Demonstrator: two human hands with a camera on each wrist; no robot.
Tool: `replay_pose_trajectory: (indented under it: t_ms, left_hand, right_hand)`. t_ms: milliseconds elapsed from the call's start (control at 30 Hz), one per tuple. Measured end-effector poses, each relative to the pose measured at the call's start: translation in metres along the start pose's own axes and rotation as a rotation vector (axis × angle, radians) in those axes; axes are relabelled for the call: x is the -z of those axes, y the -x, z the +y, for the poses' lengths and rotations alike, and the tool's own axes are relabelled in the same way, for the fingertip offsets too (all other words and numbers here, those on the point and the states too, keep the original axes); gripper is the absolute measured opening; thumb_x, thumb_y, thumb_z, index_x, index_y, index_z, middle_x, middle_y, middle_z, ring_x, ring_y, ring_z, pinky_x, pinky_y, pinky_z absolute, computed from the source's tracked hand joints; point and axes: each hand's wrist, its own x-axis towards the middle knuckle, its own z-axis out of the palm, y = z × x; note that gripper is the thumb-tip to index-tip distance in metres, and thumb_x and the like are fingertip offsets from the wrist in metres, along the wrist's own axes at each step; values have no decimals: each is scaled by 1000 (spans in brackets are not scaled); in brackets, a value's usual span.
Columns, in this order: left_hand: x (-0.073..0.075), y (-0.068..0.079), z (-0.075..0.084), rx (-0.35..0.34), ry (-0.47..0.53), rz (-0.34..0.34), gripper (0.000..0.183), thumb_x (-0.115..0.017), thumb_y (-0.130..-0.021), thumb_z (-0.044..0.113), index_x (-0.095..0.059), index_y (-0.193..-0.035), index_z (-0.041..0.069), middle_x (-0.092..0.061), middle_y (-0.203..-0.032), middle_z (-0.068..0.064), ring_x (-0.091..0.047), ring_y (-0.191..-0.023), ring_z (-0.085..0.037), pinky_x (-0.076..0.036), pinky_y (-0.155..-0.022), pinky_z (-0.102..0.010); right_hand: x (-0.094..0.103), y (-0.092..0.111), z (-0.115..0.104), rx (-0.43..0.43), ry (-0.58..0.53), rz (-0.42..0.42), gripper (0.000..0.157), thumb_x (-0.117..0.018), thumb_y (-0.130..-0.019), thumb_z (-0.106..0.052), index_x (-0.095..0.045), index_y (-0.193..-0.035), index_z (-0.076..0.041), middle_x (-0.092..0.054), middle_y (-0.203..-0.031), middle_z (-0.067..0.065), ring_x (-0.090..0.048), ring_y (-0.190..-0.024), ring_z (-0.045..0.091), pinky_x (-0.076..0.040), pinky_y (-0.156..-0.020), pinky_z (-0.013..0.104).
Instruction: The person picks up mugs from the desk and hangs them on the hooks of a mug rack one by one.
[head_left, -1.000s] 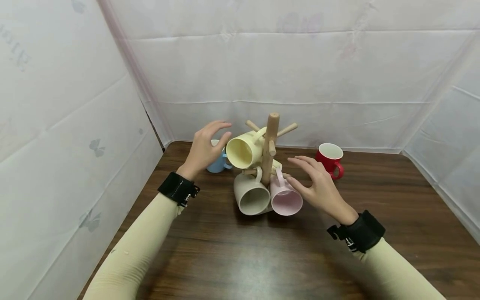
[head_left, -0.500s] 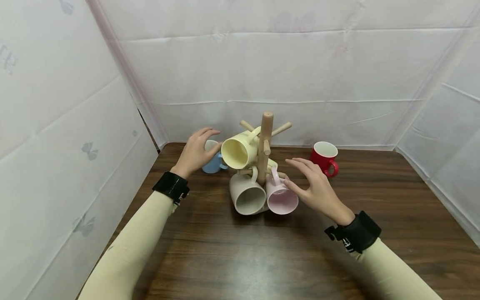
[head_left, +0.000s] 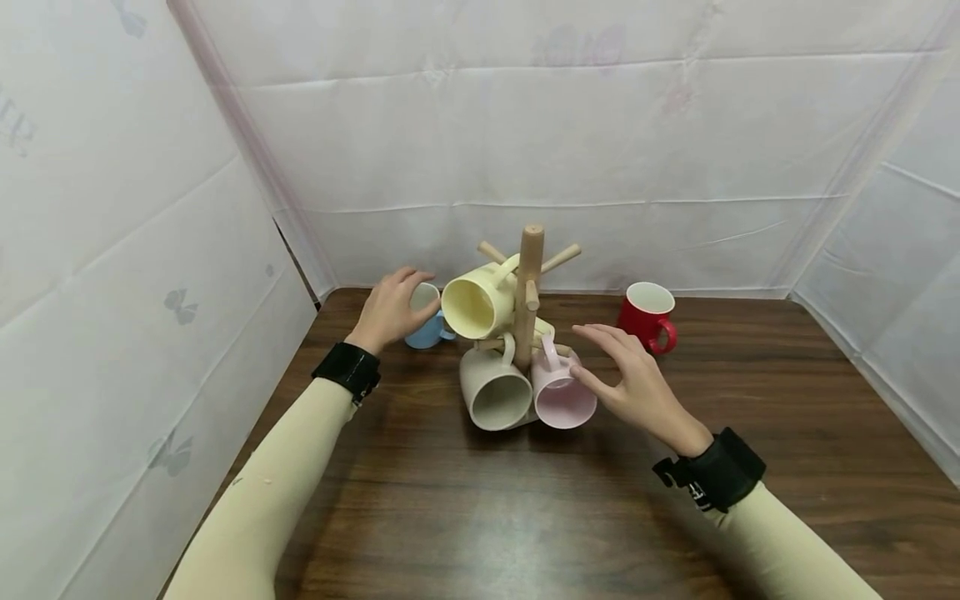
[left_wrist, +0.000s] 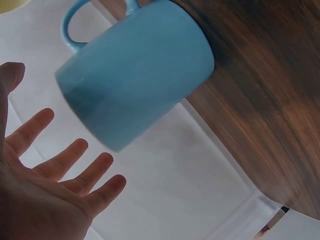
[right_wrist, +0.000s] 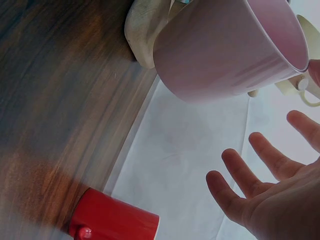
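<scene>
My left hand (head_left: 393, 310) hovers beside the light blue mug (left_wrist: 135, 75), fingers spread and nothing in its grasp. That mug stands upright on the table, left of the wooden mug tree (head_left: 531, 250); in the head view the hand partly hides it. A pale yellow mug (head_left: 467, 307) hangs from an upper peg, facing left and forward. Lower down hang a grey mug (head_left: 478, 375) and a pink mug (head_left: 562, 406). My right hand (head_left: 637, 383) is beside the pink mug with fingers extended; whether its thumb touches the rim I cannot tell.
A red mug (head_left: 636, 321) with a white inside stands behind my right hand. Part of another yellow mug (head_left: 543, 327) shows behind the tree's post. White cloth walls (head_left: 375, 142) border the dark wood table (head_left: 450, 500) at the back and sides.
My left hand has lowered slightly beside the blue mug. My right hand stays almost still next to the pink mug. The head view has shifted a little, and the mugs keep their places.
</scene>
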Motion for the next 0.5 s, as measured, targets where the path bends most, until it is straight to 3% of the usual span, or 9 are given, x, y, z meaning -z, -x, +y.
replay_pose_trajectory:
  t_ms: [500]
  left_hand:
    - [-16, 6, -16, 37, -39, -76, 52, -58, -86, 49, -56, -126, 15, -49, -128, -20, -47, -109, -41, -43, -85, -58]
  right_hand:
    - [-3, 8, 3, -10, -10, -8, 57, -68, -82, -38, -48, -134, -25, -49, -131, -5, -42, -116, 16, -39, -93, 46]
